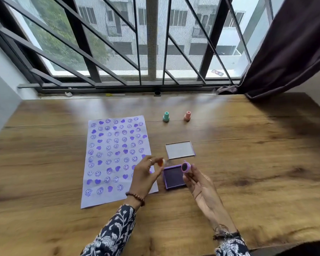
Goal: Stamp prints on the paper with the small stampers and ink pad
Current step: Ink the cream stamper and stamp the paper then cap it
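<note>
A pale purple paper (116,159) covered with several purple smiley and heart prints lies on the wooden table. To its right sits the open purple ink pad (174,177). My right hand (198,183) holds a purple stamper (185,167) above the pad's right edge, its inked face turned up towards me. My left hand (146,174) hovers over the paper's right edge and pinches a small orange stamper (161,162), which is blurred. A teal stamper (166,116) and a pink stamper (187,115) stand upright further back.
The ink pad's clear lid (180,149) lies flat just behind the pad. A barred window (151,43) runs along the table's far edge, and a dark curtain (288,52) hangs at the right.
</note>
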